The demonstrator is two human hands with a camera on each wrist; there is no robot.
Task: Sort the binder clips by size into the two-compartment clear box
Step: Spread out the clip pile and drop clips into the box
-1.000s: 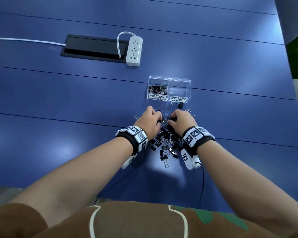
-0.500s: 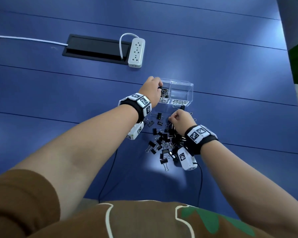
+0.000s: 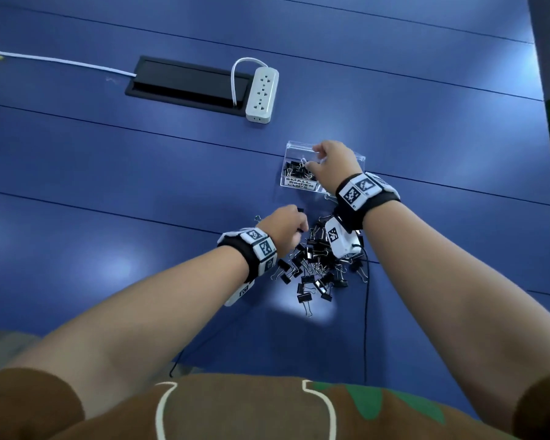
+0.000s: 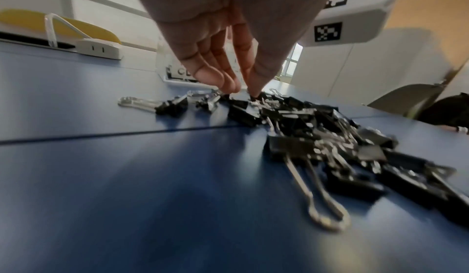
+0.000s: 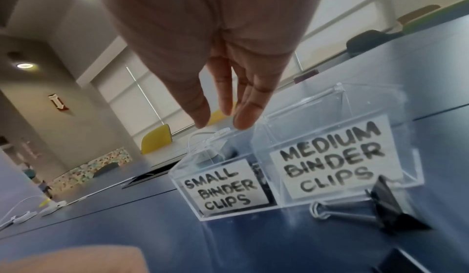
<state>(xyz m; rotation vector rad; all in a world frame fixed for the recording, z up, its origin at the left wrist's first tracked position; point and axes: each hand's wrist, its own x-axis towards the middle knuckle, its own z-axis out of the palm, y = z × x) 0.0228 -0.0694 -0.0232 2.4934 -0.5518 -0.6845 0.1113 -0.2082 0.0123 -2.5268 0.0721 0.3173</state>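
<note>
Right hand (image 3: 334, 163) is hovering over the clear box (image 3: 294, 147), above the compartment labelled SMALL BINDER CLIPS (image 5: 223, 189); fingers (image 5: 243, 115) are hanging straight and slightly spread, holding nothing, and a small clip (image 5: 215, 137) is sitting at that compartment's rim just under the fingertips. Small compartment is already carrying a batch of black clips (image 3: 294, 171); the compartment labelled MEDIUM BINDER CLIPS (image 5: 330, 163) is showing no clips that I can make out. One larger binder clip (image 5: 365, 211) is lying on the desk (image 3: 140, 192) touching the front wall of the medium side. Left hand (image 3: 283, 227) is working at the far edge of the loose clip pile (image 3: 315, 268), which is lying on the desk just in front of the box; thumb and fingers (image 4: 225, 76) are pressed together, pinching down on a small black clip (image 4: 253, 98) in the pile. A white power strip (image 3: 262, 95) is lying well behind the box, next to a black cable hatch (image 3: 185, 84).
</note>
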